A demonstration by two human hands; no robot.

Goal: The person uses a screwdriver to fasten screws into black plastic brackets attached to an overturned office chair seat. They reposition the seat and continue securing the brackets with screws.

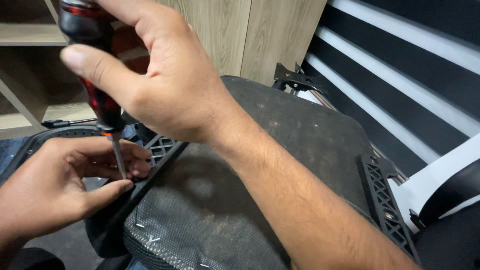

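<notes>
While the right hand (pixel 165 75) is closed around the red-and-black handle of a screwdriver (pixel 97 80) held upright, its shaft is pinched and steadied by the left hand (pixel 60 185), keeping the tip on the black latticed bracket (pixel 162 147) edging the upturned seat (pixel 280 150).

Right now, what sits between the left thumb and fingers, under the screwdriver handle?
In the head view, the screwdriver's thin metal shaft runs down between the left hand's thumb and fingers; the right hand grips the handle.
</notes>
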